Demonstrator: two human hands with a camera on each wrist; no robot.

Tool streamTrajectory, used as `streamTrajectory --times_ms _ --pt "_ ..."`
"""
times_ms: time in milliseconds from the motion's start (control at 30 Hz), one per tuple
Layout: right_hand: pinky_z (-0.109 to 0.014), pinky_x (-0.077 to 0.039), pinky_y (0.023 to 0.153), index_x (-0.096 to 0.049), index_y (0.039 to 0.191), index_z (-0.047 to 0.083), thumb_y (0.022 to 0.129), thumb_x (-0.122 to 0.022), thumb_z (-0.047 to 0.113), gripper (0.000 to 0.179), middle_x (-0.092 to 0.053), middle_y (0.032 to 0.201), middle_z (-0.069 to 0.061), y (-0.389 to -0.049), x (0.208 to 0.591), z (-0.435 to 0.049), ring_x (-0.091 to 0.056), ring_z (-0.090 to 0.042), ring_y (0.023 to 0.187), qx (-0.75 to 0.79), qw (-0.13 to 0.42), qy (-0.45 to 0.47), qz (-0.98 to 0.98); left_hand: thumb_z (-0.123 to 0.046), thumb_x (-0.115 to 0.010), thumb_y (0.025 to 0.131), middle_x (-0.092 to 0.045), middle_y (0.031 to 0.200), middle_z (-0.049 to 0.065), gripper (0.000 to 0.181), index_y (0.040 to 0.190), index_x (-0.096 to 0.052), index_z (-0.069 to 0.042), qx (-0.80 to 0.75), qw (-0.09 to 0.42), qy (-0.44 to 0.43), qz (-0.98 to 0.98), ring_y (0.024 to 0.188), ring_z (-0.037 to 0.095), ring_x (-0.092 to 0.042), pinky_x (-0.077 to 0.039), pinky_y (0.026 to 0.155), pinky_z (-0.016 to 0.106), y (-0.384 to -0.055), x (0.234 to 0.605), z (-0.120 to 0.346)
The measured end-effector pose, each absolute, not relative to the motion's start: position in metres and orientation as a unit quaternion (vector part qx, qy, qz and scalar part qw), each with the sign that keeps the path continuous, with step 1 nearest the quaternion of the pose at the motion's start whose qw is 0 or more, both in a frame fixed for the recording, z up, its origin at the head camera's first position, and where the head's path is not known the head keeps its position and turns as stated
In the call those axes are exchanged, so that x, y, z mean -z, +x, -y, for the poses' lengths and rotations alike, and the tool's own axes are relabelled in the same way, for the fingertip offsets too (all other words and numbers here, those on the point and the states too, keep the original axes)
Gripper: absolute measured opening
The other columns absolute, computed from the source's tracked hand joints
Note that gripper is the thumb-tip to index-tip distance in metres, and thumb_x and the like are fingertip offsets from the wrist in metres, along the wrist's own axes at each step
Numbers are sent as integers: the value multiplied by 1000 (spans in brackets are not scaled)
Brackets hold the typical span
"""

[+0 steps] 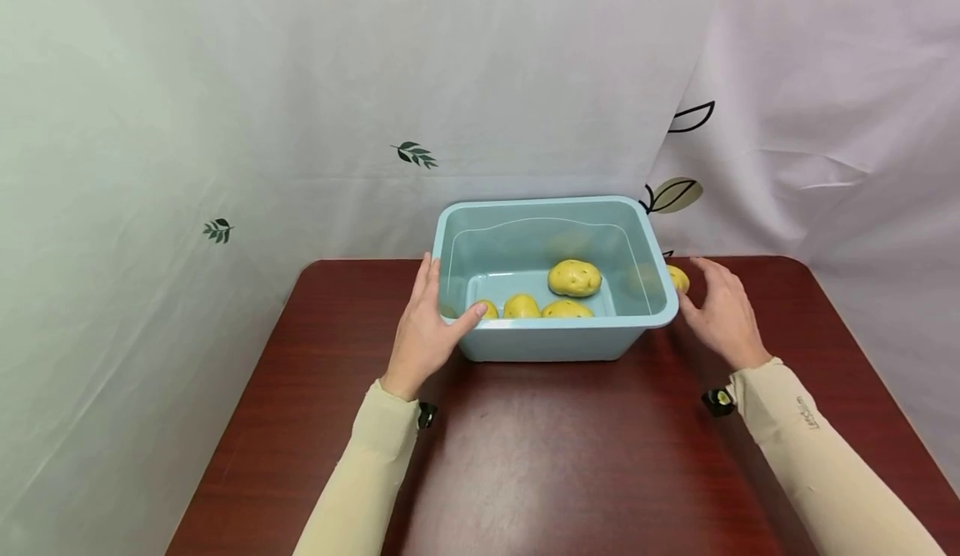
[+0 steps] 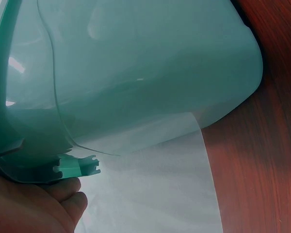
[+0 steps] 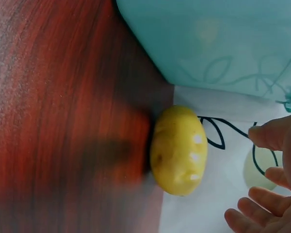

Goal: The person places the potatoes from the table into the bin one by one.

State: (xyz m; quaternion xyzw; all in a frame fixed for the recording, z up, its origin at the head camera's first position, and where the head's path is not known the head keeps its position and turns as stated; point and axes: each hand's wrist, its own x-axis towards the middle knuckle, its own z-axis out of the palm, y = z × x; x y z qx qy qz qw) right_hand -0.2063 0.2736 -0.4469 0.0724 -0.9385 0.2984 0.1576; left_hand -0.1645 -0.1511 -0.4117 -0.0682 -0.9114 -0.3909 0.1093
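A light blue plastic bin (image 1: 547,343) stands on the table with several yellow potatoes (image 1: 574,278) inside. My left hand (image 1: 427,327) holds its near left corner, thumb over the rim and fingers along the outer left side. In the left wrist view the fingertips (image 2: 73,195) lie beneath the bin's rim. To the right of the bin, one more potato (image 3: 178,150) rests on the table. Over and beside that potato hovers my right hand (image 1: 722,314), its fingers spread and loosely bent. The right wrist view shows a gap between this hand and the potato.
The dark red wooden table (image 1: 570,456) reaches back to a pale fabric backdrop (image 1: 330,106) with leaf prints. The bin stands close to the table's rear edge. Dark wrist devices (image 1: 718,402) sit at both sleeves.
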Motion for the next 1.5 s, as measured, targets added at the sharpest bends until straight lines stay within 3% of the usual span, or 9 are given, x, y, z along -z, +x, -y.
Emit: streamTrajectory --times_ms 667,1500 --pt "-66 -26 109 -42 143 -11 79 -78 6 75 -41 144 -36 -225 469 -279 -34 -57 131 -305 125 71 941 -68 -63 87 -9 168 -3 103 161 -22 -8 393 112 -66 910 148 25 -30 -36 111 53 -164 412 150" --pt "-64 -25 110 -44 140 -13 78 -78 9 75 -40 143 -39 -235 486 -282 -34 -59 131 -297 123 80 943 -68 -63 88 -9 168 -3 103 161 -22 -9 394 117 -69 909 148 24 -30 -36 110 52 -164 415 151"
